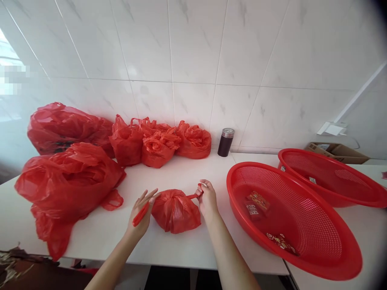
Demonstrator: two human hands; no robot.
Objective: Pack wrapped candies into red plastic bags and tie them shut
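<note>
A small filled red plastic bag (176,211) sits on the white counter (187,249) right in front of me. My left hand (142,213) is at its left side, pinching one twisted red handle between its fingers. My right hand (207,197) is at its upper right, pinching the other handle and pulling it taut away from the bag. Both handles stretch out sideways from the bag's gathered top.
Several tied red bags (157,143) line the tiled wall, with two big red bags (69,177) at the left. A dark jar (225,141) stands by the wall. Two red mesh baskets (320,257) (356,199) lie at the right, the nearer holding small red packets (256,201). A cardboard box (337,151) sits behind.
</note>
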